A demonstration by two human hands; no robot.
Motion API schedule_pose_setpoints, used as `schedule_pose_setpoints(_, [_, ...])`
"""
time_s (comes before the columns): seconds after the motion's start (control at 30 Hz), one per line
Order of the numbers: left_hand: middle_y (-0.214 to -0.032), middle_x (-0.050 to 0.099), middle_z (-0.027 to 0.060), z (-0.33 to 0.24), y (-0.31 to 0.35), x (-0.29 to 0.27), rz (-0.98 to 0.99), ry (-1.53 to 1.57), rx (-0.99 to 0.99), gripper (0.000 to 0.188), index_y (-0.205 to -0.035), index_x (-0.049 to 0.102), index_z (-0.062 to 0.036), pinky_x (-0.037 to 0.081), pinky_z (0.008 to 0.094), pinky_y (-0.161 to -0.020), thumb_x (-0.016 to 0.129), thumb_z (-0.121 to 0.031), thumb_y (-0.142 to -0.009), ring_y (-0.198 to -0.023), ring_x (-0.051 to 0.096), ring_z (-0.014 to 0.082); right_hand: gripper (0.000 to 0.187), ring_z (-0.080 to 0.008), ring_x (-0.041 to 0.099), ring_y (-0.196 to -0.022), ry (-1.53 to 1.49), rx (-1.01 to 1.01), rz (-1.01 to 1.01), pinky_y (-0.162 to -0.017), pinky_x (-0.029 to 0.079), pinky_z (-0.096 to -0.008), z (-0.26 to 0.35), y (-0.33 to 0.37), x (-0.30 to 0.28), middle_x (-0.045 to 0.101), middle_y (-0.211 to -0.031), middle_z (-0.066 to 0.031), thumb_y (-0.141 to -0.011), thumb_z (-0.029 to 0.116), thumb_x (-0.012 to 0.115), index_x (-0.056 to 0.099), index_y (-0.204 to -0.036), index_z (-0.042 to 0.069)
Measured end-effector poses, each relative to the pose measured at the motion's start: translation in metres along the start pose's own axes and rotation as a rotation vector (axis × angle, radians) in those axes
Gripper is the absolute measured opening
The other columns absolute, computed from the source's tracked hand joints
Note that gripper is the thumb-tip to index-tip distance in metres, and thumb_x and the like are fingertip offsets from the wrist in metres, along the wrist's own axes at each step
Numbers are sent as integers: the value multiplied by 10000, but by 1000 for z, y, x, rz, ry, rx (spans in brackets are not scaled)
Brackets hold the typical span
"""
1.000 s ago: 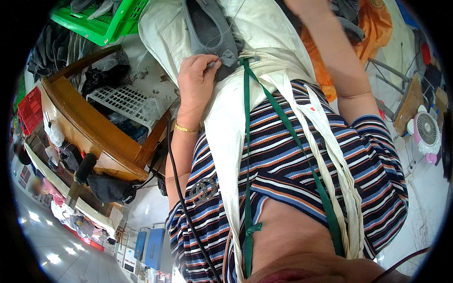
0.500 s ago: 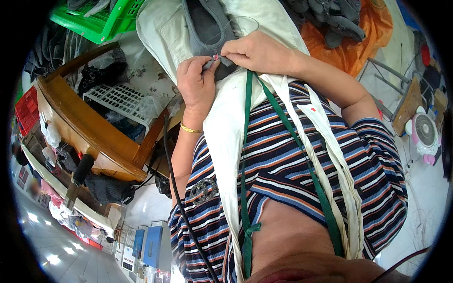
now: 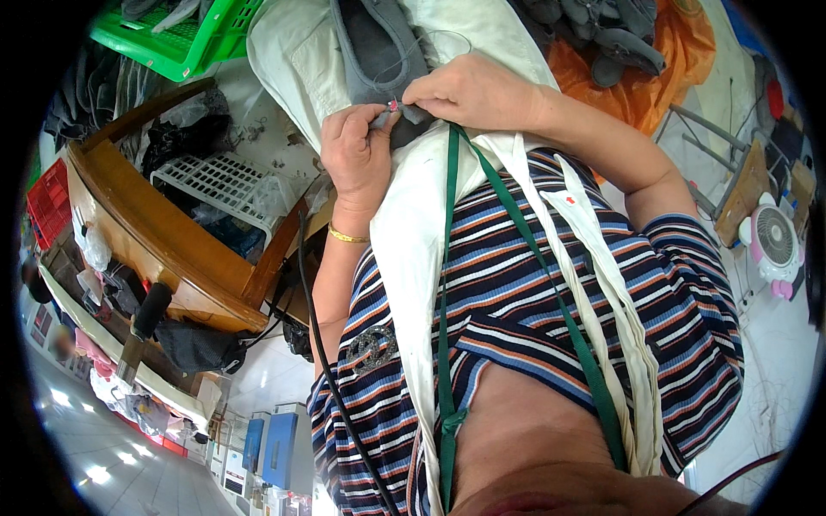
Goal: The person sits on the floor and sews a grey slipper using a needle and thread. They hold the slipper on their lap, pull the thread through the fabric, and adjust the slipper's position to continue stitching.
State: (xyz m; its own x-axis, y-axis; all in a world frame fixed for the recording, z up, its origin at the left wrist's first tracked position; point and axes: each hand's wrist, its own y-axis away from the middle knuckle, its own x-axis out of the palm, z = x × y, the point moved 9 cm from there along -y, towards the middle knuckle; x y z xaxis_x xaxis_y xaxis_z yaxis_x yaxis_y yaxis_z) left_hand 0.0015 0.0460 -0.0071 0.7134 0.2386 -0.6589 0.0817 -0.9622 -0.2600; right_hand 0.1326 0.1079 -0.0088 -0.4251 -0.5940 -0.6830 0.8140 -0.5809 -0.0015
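A grey slip-on shoe [image 3: 366,52] lies on the white apron [image 3: 301,52] over my lap. At its near end is a small grey fabric piece with a pink-and-white bit [image 3: 393,106]. The thumb and fingers of my left hand [image 3: 354,150] pinch that piece from the left. My right hand [image 3: 473,93] is closed just right of it, fingertips pressed together; what they hold is hidden. A thin dark thread [image 3: 447,33] loops above the shoe and my right hand.
A green crate [image 3: 202,43] stands at the upper left, with a curved wooden frame [image 3: 163,232] and a white plastic basket [image 3: 219,182] below. Grey shoes [image 3: 624,47] lie on an orange cloth [image 3: 680,64] at the upper right. A small fan [image 3: 774,236] stands far right.
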Motion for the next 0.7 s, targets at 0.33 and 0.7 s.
schedule_pose_setpoints(0.33, [-741,628,76,6,4,-1,1,-75,-33,159,-863,733,-82,471,340,-620,787,-57,-715,-683,594,225,134,-349,690,-648,167,21,40,-565,543,-428,14,-3,17,664,-685,-186,-856,128,592,607,-957,42])
schedule_pose_setpoints(0.7, [-786,647,86,6,13,3,-25,95,-105,249,-915,735,-58,498,334,-642,723,41,-686,-716,615,242,199,-361,655,-702,-280,203,-87,-617,500,-413,-15,-5,24,639,-733,-185,-978,203,548,497,-1037,20])
